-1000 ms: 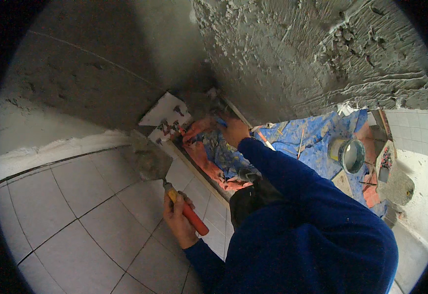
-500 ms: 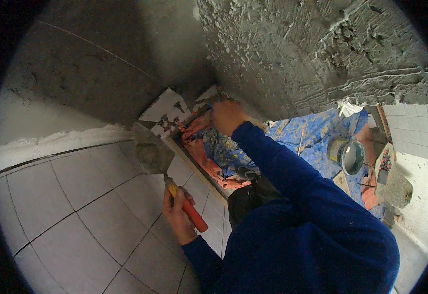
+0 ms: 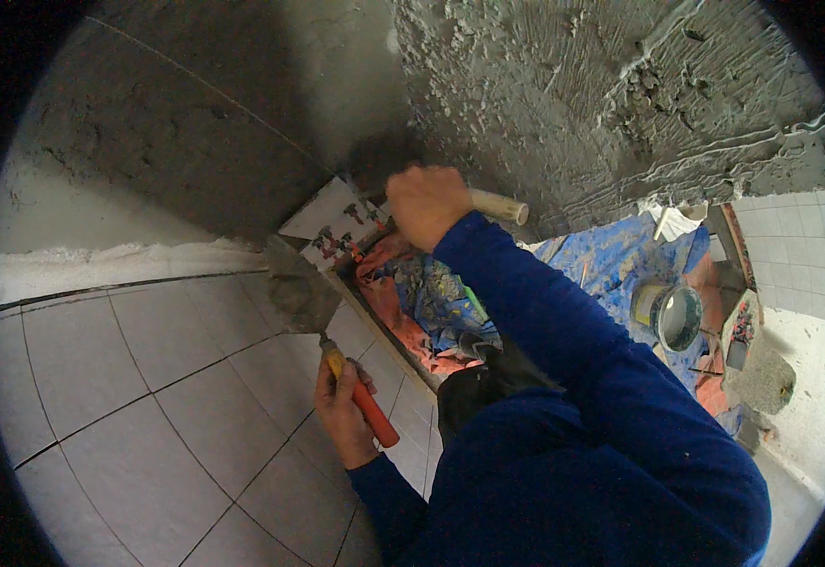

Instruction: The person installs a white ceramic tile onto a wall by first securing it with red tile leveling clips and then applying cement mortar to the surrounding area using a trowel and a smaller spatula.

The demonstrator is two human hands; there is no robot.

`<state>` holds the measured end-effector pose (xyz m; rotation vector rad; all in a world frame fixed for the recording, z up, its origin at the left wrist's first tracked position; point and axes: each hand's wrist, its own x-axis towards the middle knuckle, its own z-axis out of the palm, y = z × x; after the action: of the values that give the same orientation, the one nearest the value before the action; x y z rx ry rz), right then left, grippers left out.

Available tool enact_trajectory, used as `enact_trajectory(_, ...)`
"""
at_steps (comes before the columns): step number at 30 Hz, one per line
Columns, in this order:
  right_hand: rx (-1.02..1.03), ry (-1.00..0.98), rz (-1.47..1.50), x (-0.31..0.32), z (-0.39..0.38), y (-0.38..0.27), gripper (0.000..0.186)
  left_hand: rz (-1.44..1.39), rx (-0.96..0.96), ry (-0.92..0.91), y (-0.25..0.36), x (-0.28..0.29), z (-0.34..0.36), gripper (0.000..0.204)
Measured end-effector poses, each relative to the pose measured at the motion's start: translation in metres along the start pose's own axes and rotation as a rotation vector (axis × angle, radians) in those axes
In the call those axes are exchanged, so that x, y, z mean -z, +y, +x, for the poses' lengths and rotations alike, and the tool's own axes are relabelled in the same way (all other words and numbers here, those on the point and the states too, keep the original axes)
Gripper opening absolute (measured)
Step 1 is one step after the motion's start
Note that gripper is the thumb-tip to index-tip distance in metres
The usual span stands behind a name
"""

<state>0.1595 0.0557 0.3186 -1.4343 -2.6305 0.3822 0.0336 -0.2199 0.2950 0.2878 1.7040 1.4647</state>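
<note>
In my left hand [image 3: 341,416] is a trowel [image 3: 303,300], its fingers wrapped round the yellow and orange-red handle. The flat grey blade points up, close to a white tile [image 3: 327,213] in the corner that bears small red and dark pieces. My right hand [image 3: 428,206] is closed round a tool with a pale, rounded handle [image 3: 502,206], which sticks out to the right of the fist. The working end of that tool is hidden by the hand and shadow, so its kind cannot be told. The fist is beside the tile, near the rough grey wall [image 3: 564,113].
Pale wall tiles [image 3: 195,406] fill the lower left. Below my right arm lie crumpled orange and blue sheets [image 3: 431,298]. Further right stand a bucket [image 3: 679,317] with greyish contents and a stained board [image 3: 760,364]. A string [image 3: 204,83] crosses the dark wall.
My right hand has shifted slightly left and turned, and the pale handle now shows beside it. The left hand and trowel have hardly moved.
</note>
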Motion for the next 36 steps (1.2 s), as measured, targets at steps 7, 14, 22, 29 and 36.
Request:
enact_trajectory(7, -0.092, -0.033, 0.086, 0.003, -0.028, 0.032, 0.036, -0.035, -0.003, 0.003, 0.003, -0.002, -0.001, 0.04)
enact_trajectory(14, -0.071, -0.002, 0.515, -0.034, -0.104, 0.051, 0.043, -0.003, 0.099, 0.062, 0.008, -0.005, -0.006, 0.042)
enact_trajectory(22, 0.084, -0.319, 0.702, -0.036, -0.139, 0.051, 0.048, -0.076, 0.087, 0.016, 0.006, 0.0, -0.001, 0.044)
enact_trajectory(29, -0.011, -0.379, 0.86, -0.053, -0.134, 0.035, 0.05, 0.075, 0.036, 0.009, 0.008, -0.006, -0.004, 0.055)
enact_trajectory(36, -0.092, -0.363, 0.945, -0.064, -0.134, 0.029, 0.049, 0.225, -0.077, -0.029, -0.004, -0.007, -0.004, 0.052)
